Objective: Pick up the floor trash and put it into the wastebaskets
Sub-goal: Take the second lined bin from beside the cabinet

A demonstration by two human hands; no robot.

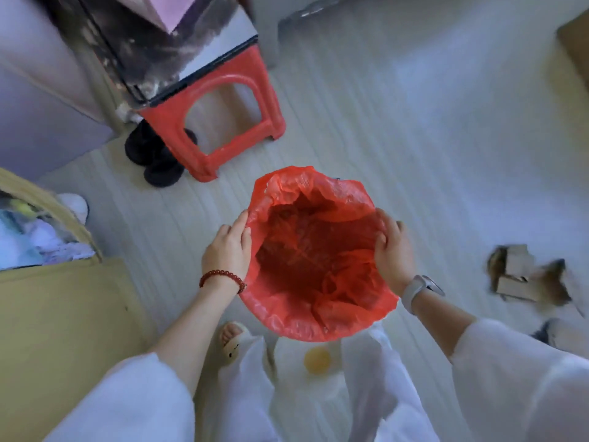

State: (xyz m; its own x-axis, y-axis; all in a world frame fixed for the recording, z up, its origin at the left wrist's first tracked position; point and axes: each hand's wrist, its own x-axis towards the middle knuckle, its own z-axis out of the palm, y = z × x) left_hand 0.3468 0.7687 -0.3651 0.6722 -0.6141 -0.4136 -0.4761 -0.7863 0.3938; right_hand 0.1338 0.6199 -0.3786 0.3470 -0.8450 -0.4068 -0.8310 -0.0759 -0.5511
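Note:
A wastebasket lined with a red plastic bag (314, 199) stands on the floor right below me, its mouth wide and nothing but crumpled liner visible inside. My left hand (228, 250) grips the bag's left rim, fingers curled over the edge. On the opposite side my right hand (392, 250) grips the right rim, fingers hooked into the liner. Torn cardboard scraps (526, 275) lie on the floor to the right of the basket. A small yellowish round thing (317, 360) lies on the floor between my legs.
A red plastic stool (229, 122) carrying a dark box stands ahead on the left, with black slippers (156, 157) beside it. A cardboard box (57, 314) of assorted items fills the left side. Another cardboard edge (573, 49) shows at top right.

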